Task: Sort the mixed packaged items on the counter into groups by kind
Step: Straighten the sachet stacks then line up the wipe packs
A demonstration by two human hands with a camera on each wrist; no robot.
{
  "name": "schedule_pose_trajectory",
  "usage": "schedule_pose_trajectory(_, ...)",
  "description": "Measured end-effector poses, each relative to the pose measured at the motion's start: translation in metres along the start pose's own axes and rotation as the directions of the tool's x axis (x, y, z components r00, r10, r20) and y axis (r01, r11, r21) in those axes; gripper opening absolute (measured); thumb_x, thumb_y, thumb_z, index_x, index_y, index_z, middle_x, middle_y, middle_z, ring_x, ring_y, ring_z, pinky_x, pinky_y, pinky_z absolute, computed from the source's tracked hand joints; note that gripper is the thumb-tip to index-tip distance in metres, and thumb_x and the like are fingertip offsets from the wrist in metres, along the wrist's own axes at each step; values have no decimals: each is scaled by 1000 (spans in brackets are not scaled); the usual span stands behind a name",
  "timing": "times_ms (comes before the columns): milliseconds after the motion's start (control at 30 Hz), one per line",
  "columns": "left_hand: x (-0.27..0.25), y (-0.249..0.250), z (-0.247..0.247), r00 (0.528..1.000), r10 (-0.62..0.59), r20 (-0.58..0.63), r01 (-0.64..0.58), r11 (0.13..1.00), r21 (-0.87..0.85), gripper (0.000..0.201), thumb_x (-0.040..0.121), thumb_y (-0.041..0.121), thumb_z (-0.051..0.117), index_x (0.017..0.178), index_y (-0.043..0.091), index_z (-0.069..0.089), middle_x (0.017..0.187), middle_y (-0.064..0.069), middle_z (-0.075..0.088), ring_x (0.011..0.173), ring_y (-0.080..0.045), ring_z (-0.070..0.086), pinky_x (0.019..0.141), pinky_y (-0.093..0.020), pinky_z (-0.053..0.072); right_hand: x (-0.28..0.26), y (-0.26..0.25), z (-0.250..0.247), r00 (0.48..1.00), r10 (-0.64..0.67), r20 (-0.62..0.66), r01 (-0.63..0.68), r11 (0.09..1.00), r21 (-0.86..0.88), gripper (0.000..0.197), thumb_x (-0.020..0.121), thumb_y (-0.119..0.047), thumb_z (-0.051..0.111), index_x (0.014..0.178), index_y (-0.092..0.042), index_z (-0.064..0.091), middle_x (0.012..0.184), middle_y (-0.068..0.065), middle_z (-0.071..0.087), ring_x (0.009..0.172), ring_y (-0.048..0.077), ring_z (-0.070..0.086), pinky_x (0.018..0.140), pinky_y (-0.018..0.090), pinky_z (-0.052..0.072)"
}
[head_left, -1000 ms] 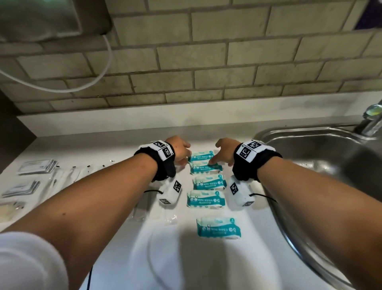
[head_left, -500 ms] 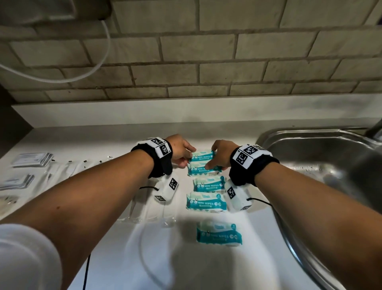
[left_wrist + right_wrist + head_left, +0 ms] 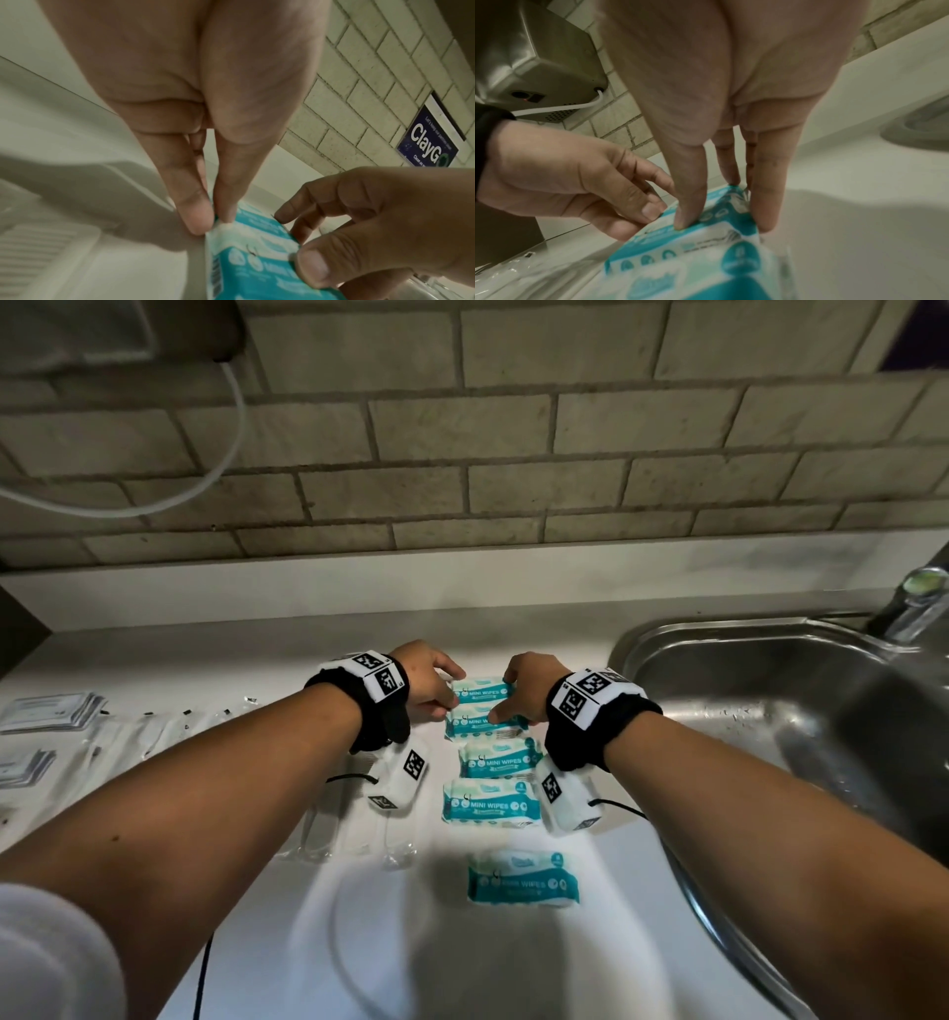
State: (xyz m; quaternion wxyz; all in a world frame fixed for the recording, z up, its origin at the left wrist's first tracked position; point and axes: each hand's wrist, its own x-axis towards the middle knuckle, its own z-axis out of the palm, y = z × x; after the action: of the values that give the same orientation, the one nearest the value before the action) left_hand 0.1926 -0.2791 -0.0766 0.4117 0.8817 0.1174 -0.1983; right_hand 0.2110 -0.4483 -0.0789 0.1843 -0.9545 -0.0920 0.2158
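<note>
Dim overall; overhead glare on counter (image 3: 513, 968); wide-angle edge distortion; wrist views blurred.

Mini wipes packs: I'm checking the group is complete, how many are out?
5, in a column on the counter: farthest, second, third, fourth, nearest. Others may be hidden.

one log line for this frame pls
phase: aligning wipes column | left hand: pinches far wipes pack | right hand: pinches same pack | other packs: on counter

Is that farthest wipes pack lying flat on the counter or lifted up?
Cannot tell. Both hands pinch the farthest wipes pack by its ends; its underside is hidden.
</note>
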Motion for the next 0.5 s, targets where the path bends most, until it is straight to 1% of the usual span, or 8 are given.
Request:
schedule_pose_trajectory(33, 0, 0, 0, 1000, -3, 7, 3, 1000, 4, 41, 80, 2, 74, 118, 15, 65, 99, -15, 69, 63, -17, 64, 61, -21, 58, 0, 0, 0, 1000, -6, -5, 6, 1000, -9, 64, 70, -40, 84, 120, -11, 57, 116, 7, 64, 103, 25, 63, 91, 37, 53)
schedule_pose_trajectory(67, 1, 0, 0, 1000, -4, 11, 4, 1000, 9, 41, 80, 2, 74, 118, 15, 65, 99, -15, 68, 63, -18, 63, 61, -22, 57, 1, 0, -1, 1000, -9, -9, 9, 1000, -20, 64, 69, -40, 84, 119, -11, 57, 116, 7, 64, 105, 25, 62, 91, 36, 52)
schedule_pose_trajectory(167, 1, 0, 0, 1000, -11, 2, 11, 1000, 12, 39, 80, 2, 74, 116, 16, 65, 98, -15, 67, 62, -17, 63, 57, -20, 56, 2, -1, -1, 1000, -17, -10, 16, 999, -48, 63, 69, -41, 83, 118, -11, 58, 116, 7, 64, 105, 25, 61, 90, 35, 52)
schedule_pose_trajectory(267, 1, 0, 2, 999, -32, -1, 32, 999, -8, 38, 81, 1, 73, 115, 17, 66, 95, -12, 67, 62, -17, 63, 61, -23, 58, 4, 0, 1, 1000, -25, -14, 24, 998, -63, 61, 70, -41, 83, 117, -10, 58, 114, 8, 65, 104, 25, 62, 88, 33, 52)
schedule_pose_trajectory(367, 0, 1, 3, 999, -34, -21, 34, 999, -9, 37, 81, 3, 73, 114, 18, 66, 92, -8, 68, 62, -16, 64, 61, -23, 59, 5, 0, 4, 999, -35, -35, 32, 996, -85, 59, 71, -41, 82, 115, -9, 60, 113, 8, 66, 103, 25, 63, 86, 33, 53)
schedule_pose_trajectory(433, -1, 1, 5, 999, -28, -33, 28, 1000, -8, 38, 82, 3, 73, 116, 18, 65, 92, -8, 68, 64, -16, 65, 62, -23, 59, 5, -1, 5, 998, -41, -44, 37, 995, -97, 59, 71, -42, 81, 115, -8, 61, 113, 8, 67, 102, 25, 63, 85, 32, 52)
schedule_pose_trajectory(500, -3, 0, 5, 999, -13, -38, 13, 1000, 10, 42, 83, 4, 72, 121, 17, 63, 95, -8, 68, 69, -16, 67, 67, -25, 60, 0, -1, 4, 998, -47, -42, 42, 992, -122, 60, 73, -44, 80, 118, -8, 61, 116, 9, 66, 105, 25, 62, 88, 33, 52)
